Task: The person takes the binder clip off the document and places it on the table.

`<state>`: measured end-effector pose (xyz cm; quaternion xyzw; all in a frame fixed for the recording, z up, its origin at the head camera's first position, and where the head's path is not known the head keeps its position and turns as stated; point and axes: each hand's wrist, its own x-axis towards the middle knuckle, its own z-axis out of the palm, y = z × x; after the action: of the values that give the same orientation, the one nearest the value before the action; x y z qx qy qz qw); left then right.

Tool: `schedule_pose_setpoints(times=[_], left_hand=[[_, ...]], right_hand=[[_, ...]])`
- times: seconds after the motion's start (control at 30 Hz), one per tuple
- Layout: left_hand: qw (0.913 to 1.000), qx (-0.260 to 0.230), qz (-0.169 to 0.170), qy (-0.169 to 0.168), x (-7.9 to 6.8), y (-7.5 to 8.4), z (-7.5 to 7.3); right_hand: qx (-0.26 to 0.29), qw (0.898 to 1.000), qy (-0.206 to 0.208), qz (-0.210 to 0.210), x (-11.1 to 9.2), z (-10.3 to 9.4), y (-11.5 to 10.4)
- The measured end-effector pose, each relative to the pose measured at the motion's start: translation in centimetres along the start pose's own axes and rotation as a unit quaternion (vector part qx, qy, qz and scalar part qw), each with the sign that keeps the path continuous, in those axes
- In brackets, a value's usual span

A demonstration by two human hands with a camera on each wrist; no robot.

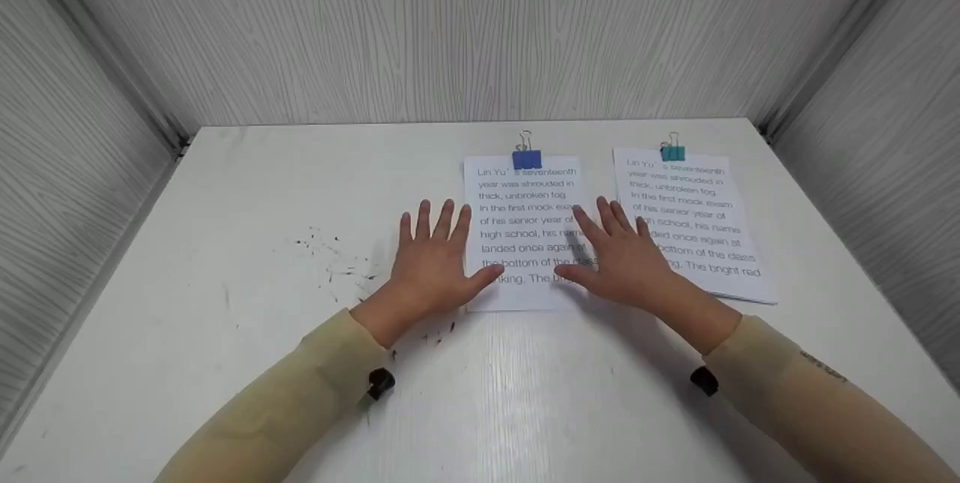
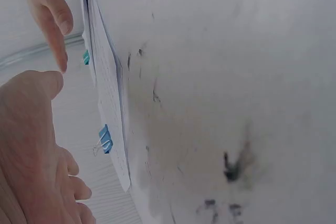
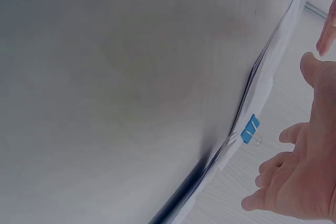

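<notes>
— What is nearest the wearer?
— Two pale sleeves, the left one (image 1: pixel 281 397) and the right one (image 1: pixel 817 393), each with a small black piece (image 1: pixel 381 382) at its inner edge.
— And the hands?
— The left hand (image 1: pixel 433 269) and right hand (image 1: pixel 630 262) are palm down, fingers straight and spread, raised over the worktop (image 1: pixel 517 400).
— What are those dark marks (image 1: pixel 337 265)?
— Smudges on the worktop, mostly left of the left fingers, with a few by the wrist.
— Where is the paper?
— One printed stack (image 1: pixel 525 232) lies between the two hands. The left thumb is over its lower left part, the right thumb over its lower right.
— Is there another?
— Yes, a second stack (image 1: pixel 705 232), slightly slanted, partly under the right hand and reaching out to the right of its fingers.
— How are they fastened?
— Beyond the fingers, a blue clip (image 1: pixel 527 160) bites the top of the first stack, and a teal clip (image 1: pixel 673 154) the top of the second.
— Farthest off?
— A grey wood-grain wall (image 1: pixel 465 33), past both clips.
</notes>
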<state>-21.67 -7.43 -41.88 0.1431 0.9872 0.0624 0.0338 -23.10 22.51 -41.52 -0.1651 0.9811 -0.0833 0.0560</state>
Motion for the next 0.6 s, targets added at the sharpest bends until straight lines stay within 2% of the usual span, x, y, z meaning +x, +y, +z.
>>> schedule_pose_setpoints(times=[0.3, 0.6], left_hand=[[0.9996, 0.002, 0.013, -0.026, 1.7, 0.3, 0.7], [0.9982, -0.017, 0.02, -0.055, 1.9, 0.3, 1.1]], right_hand=[[-0.002, 1.0, -0.026, -0.004, 1.1, 0.4, 0.8], [-0.009, 0.998, -0.064, -0.012, 1.4, 0.3, 0.9]])
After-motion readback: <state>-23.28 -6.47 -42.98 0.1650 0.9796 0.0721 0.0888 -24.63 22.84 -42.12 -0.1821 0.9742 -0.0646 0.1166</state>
